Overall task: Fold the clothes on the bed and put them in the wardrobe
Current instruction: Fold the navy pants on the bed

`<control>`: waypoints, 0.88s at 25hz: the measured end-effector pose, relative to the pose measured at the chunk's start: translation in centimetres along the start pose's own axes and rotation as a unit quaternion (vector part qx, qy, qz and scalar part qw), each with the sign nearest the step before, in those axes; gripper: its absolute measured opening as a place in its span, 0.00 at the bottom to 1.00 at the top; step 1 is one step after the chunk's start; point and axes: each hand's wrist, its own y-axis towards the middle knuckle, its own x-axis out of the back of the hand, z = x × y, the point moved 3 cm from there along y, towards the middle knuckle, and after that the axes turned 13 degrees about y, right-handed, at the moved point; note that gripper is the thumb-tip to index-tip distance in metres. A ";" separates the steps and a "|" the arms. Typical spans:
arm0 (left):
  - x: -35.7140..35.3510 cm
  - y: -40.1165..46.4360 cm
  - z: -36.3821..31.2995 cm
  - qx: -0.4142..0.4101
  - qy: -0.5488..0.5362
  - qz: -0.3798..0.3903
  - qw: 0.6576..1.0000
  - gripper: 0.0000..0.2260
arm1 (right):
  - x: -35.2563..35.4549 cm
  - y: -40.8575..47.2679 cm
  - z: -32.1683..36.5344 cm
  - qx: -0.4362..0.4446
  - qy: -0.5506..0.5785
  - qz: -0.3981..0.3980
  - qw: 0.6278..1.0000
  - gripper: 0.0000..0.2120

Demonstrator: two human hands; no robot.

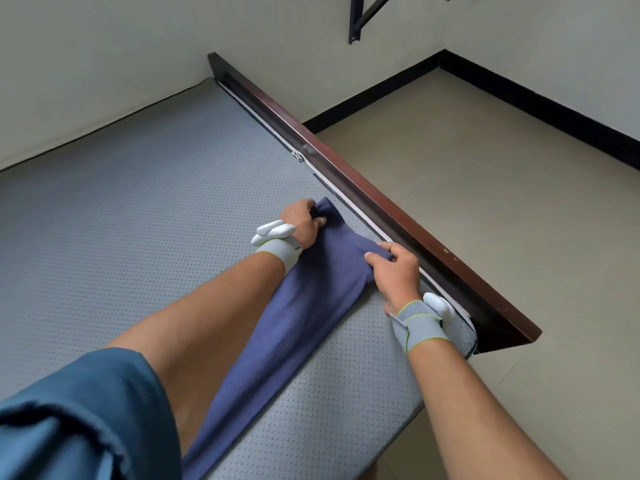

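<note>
A dark blue garment point(304, 306) lies in a long narrow strip on the grey mattress point(138, 220), running from the near edge toward the wooden bed rail. My left hand point(301, 220) grips the far left corner of its end, fingers curled into the cloth. My right hand point(394, 271) pinches the far right corner next to the rail. Both wrists wear grey bands with white devices. My left forearm covers part of the garment. No wardrobe is in view.
A dark brown wooden bed rail point(363, 188) runs along the mattress's right side. Beyond it lies beige tiled floor point(485, 202) with black skirting. A black metal bracket point(367, 15) hangs on the wall above. A wall borders the mattress on the far left.
</note>
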 end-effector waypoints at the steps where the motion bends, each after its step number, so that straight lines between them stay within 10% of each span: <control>1: 0.1 -0.2 0.0 -0.016 -0.023 -0.005 1.000 0.07 | 0.1 0.0 0.2 -0.009 0.014 0.022 1.000 0.09; 8: 1.9 -0.2 -0.7 -0.098 -0.138 0.016 0.985 0.11 | 0.2 0.7 1.8 -0.113 -0.073 0.192 0.972 0.08; 15: 3.1 -0.2 -3.0 -0.089 -0.066 -0.029 0.993 0.06 | 4.3 0.4 4.5 0.100 -0.251 -0.019 0.963 0.16; 19: -1.0 -0.9 -5.4 -0.076 -0.023 0.000 0.997 0.06 | 3.9 -0.5 4.3 0.099 -0.410 0.004 0.907 0.04; 22: -2.3 -1.2 -4.8 -0.079 -0.008 0.010 0.997 0.15 | 3.7 -0.9 3.2 0.101 -0.497 0.009 0.862 0.14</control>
